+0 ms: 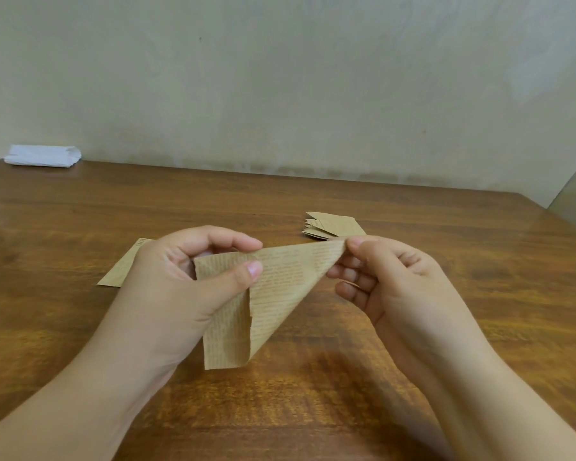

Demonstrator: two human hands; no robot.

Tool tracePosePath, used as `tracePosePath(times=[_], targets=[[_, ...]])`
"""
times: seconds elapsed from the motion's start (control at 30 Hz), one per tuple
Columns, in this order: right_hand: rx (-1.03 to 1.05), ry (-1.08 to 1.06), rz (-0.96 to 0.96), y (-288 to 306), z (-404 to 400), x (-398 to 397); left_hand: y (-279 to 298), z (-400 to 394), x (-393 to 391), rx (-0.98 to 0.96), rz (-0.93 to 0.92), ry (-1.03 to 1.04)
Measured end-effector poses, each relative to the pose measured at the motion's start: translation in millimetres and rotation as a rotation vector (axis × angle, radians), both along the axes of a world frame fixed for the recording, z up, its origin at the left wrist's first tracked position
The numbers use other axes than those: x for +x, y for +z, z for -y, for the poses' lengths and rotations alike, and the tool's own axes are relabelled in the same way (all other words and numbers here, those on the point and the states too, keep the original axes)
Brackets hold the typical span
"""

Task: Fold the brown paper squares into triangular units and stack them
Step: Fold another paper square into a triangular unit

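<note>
1. Flat brown paper squares (122,267) wait on the brown wooden bench (80,211), behind the left hand (180,281).
2. The left hand pinches the half-folded brown printed paper (280,281), held up above the bench. Hold it firm.
3. The right hand (379,277) pinches its far corner. Line up the edges, then press the fold hard.
4. The pile of folded brown triangles (333,224) sits just behind.

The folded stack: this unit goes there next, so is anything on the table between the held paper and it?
Nothing visible does. The held paper, pinched by the left hand and right hand, hangs just in front of the folded stack, with only bare table around it.
</note>
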State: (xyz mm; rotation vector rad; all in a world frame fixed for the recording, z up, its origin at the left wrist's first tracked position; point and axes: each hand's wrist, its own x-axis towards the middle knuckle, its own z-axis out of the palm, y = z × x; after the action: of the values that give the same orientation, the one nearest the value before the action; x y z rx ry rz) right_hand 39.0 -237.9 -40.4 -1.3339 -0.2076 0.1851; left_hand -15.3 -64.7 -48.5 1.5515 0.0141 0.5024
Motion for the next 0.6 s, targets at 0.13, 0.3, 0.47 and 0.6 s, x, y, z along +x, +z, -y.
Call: tracePosePath(times=[0.13, 0.3, 0.47, 0.6], targets=[[-0.111, 0.063, 0.049, -1.6, 1.1, -1.9, 2.1, 1.5, -0.6, -0.022, 0.005, 0.003], [-0.167, 0.076, 0.111, -2.8, 0.4, -2.6, 0.9, -1.3, -1.3, 0.004, 0.008, -0.017], [-0.168, 0.081, 0.114, -4.4, 2.0, -1.4, 2.0, 0.1, -1.1, -0.091, -0.035, -0.032], [-0.152, 0.091, 0.104, -4.7, 3.3, -0.9, 4.5, 1.5, -2.2, -0.159, -0.079, -0.058]])
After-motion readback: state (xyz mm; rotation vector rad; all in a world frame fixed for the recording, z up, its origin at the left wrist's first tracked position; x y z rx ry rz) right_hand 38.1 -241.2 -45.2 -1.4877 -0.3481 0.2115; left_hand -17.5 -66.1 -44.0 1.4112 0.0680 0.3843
